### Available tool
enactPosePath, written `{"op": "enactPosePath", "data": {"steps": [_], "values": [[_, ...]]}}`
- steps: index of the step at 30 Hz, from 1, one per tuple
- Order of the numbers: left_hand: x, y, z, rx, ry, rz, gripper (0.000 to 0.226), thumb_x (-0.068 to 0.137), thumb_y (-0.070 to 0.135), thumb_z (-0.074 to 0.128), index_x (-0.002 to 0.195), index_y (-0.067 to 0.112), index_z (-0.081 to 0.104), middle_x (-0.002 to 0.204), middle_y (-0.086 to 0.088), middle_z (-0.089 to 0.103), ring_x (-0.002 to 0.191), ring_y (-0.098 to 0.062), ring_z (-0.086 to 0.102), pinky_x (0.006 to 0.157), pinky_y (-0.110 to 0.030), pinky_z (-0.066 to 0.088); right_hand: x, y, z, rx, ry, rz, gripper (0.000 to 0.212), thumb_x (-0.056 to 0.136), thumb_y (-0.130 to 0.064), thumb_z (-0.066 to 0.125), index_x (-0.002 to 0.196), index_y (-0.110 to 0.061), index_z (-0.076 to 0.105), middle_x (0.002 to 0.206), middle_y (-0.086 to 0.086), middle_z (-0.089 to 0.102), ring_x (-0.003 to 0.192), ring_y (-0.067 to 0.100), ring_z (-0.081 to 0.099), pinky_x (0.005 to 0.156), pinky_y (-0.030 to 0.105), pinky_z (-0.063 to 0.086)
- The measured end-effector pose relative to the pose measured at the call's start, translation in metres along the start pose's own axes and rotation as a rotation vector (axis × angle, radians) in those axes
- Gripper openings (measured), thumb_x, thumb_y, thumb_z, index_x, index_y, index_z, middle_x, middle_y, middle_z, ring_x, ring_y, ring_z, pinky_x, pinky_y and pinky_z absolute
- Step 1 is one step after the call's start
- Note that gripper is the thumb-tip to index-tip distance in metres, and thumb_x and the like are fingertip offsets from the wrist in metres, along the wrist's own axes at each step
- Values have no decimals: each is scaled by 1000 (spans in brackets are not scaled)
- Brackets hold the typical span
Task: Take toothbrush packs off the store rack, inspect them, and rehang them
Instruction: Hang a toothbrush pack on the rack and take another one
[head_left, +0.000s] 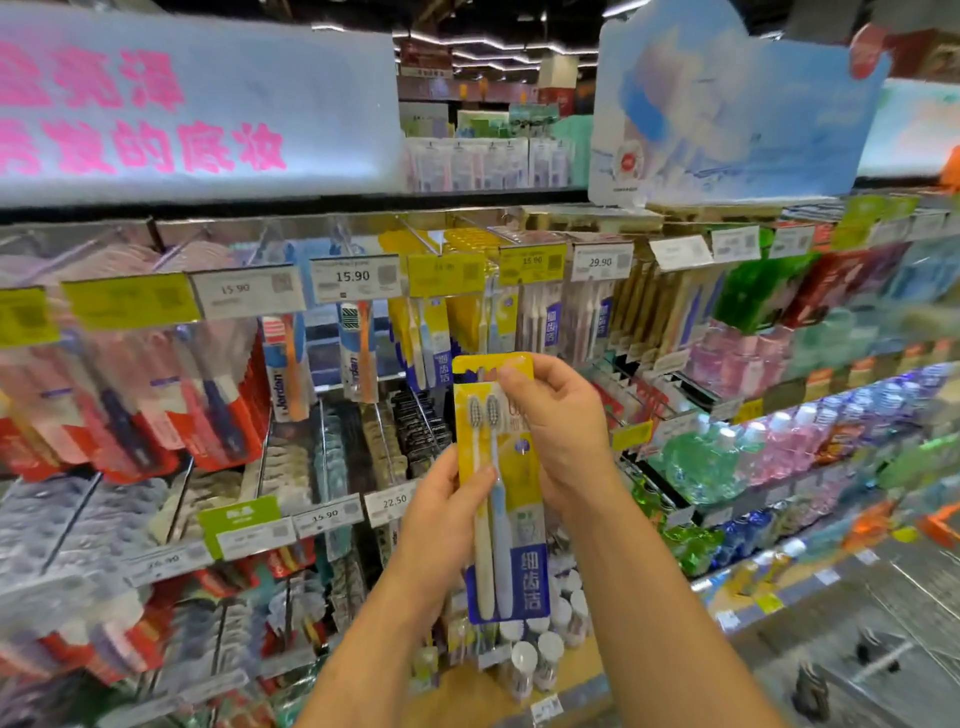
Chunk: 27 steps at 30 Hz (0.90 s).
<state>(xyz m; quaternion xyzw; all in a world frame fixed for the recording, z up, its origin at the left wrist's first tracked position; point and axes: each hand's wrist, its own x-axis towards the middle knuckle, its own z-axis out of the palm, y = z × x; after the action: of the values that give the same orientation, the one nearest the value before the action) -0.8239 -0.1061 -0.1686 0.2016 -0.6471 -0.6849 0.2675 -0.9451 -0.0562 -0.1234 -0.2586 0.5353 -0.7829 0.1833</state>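
Observation:
A yellow and blue toothbrush pack with two brushes stands upright in front of the rack, its face toward me. My left hand grips its left edge at mid height, thumb on the front. My right hand holds the upper right part, fingers curled over the top right corner. Matching yellow packs hang on a hook just above and behind it, under a yellow price tag.
The rack carries rows of hanging toothbrush packs with price tags; red packs at left, Jordan packs at centre. Shelves of mouthwash bottles run along the right. Small bottles stand below the held pack.

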Motion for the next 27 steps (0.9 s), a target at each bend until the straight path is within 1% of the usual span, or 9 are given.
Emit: {"op": "enactPosePath", "data": {"steps": [5,9,11,14,17,20,22,24,27], "values": [[41,1,-16,-27,9,-37,28,108,23,46,119,29,70,111,8,79,101,-7,74,76,-18,57,44,13,13,-54,-45,-1,14,92,-10,72,105,-4,71,89,8,79,83,19,74,81,41,62],[79,-2,-34,11,79,-65,27,105,34,49,121,29,71,120,7,75,116,-13,67,101,-36,52,80,31,30,-99,-24,20,12,93,-11,71,103,-4,71,83,3,78,79,13,72,73,31,59],[97,-4,-41,3,111,-51,25,107,25,48,112,28,72,109,6,77,106,-13,71,94,-32,55,98,42,39,-96,-11,58,11,92,-11,72,101,-6,71,87,10,78,82,21,71,76,40,57],[120,-7,-53,20,124,-16,25,108,16,46,107,29,68,92,17,77,86,2,71,72,-15,54,124,56,49,-91,-25,75,14,91,-16,75,101,-8,71,94,10,78,87,25,72,84,50,57],[138,-11,-61,30,152,8,23,107,15,47,107,28,67,90,20,76,83,6,70,68,-8,51,143,66,58,-48,-28,81,32,84,-22,80,108,-4,68,99,10,75,91,27,71,89,49,57],[152,-13,-69,49,163,32,18,105,16,52,105,25,67,95,15,75,87,5,69,72,-8,50,159,70,63,-29,-5,66,17,85,-4,78,99,-5,67,80,-3,76,75,16,72,73,35,58],[160,-16,-74,53,159,47,16,104,18,55,103,27,68,95,14,77,92,0,70,78,-13,52,163,67,68,-5,23,49,24,80,3,80,101,-1,67,66,-10,75,61,5,71,57,24,56],[167,-18,-78,55,152,60,13,102,22,58,104,29,69,100,12,77,100,-10,71,86,-24,56,163,63,70,9,43,27,42,65,-9,87,102,-3,68,63,-10,73,53,6,67,45,22,49],[171,-20,-79,19,128,103,13,100,25,61,107,29,71,105,10,77,103,-9,71,90,-25,56,160,56,70,36,33,-5,34,60,-17,79,91,-12,68,61,-9,72,47,5,61,38,18,40]]}}
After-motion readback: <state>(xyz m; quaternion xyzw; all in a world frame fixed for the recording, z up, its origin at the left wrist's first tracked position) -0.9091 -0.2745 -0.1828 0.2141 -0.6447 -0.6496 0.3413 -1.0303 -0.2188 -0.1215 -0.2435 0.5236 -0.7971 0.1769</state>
